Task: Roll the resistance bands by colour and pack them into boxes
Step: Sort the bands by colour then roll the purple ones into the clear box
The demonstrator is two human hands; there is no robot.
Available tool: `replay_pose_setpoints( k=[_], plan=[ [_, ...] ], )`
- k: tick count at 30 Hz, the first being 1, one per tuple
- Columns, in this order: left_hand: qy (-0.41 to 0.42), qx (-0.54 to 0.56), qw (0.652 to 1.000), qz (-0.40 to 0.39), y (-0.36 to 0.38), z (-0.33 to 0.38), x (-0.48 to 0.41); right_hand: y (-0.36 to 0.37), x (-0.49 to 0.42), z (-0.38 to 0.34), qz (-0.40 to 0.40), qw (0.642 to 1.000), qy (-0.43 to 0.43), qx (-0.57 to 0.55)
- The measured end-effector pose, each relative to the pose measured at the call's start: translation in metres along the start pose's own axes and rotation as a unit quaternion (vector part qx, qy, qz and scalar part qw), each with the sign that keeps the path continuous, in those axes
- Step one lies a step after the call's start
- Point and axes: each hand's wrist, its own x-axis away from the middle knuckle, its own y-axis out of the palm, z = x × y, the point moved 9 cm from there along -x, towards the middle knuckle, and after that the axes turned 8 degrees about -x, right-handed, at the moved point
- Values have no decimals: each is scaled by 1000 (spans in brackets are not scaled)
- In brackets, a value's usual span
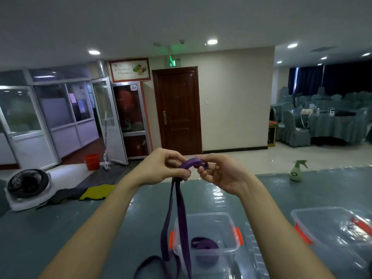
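Reaching in from the bottom edge, both forearms rise and meet above the box (231, 220), on its far side. The left hand (161, 168) is curled, pinching the purple band (177, 208) between thumb and fingers where its two strands gather. The right hand (221, 174), palm turned towards the camera, hooks its bent fingers round the small loop at the band's top, so both hands grip the one band. Two strands hang down from the left hand and cross in front of the box's left wall. The tail curves on the grey-green table (100, 228) at the box's near-left corner, cut off by the bottom edge. The box is a clear tub with orange latches, open on top, and a purple roll (203, 246) lies on its bottom. Just right of the box a clear lid (254, 250) lies on the table, its outline hard to trace through the glare. Farther right of the box stands a second box (322, 220), also clear with orange latches and cut off by the right edge. Reflections make it impossible to tell what it holds. Beyond the box to the right, near the table's far edge, a green bottle (297, 171) with a spray head stands upright. Beyond the box to the far left sits a black fan (28, 184) in a white frame, with an orange bucket (91, 162) farther off on the floor. Straight beyond the box, a brown door (178, 109) is shut in the far wall.
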Motion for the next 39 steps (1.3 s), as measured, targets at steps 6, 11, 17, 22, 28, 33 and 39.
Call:
replay_pose_setpoints(
  k=[6, 11, 17, 22, 28, 33, 39],
  plan=[
    [9, -290, 954, -82, 38, -10, 7, -55, 38, 46, 129, 893, -99, 420],
    [21, -373, 918, -135, 72, -11, 15, -37, 49, 64, 70, 810, -176, 555],
    [34, -362, 919, -153, 84, -11, 19, -35, 42, 85, 44, 806, -157, 570],
    [35, -202, 971, -121, 76, -25, 28, -45, 50, 81, 39, 881, -203, 426],
    [1, 20, 997, -69, 92, -58, 45, -46, 60, 69, -15, 948, -227, 221],
    [7, 37, 999, -11, 91, -61, 46, -55, 58, 73, -7, 956, -242, 163],
    [6, 5, 1000, -27, 88, -49, 39, -59, 44, 87, 1, 973, -232, 6]
  ],
)
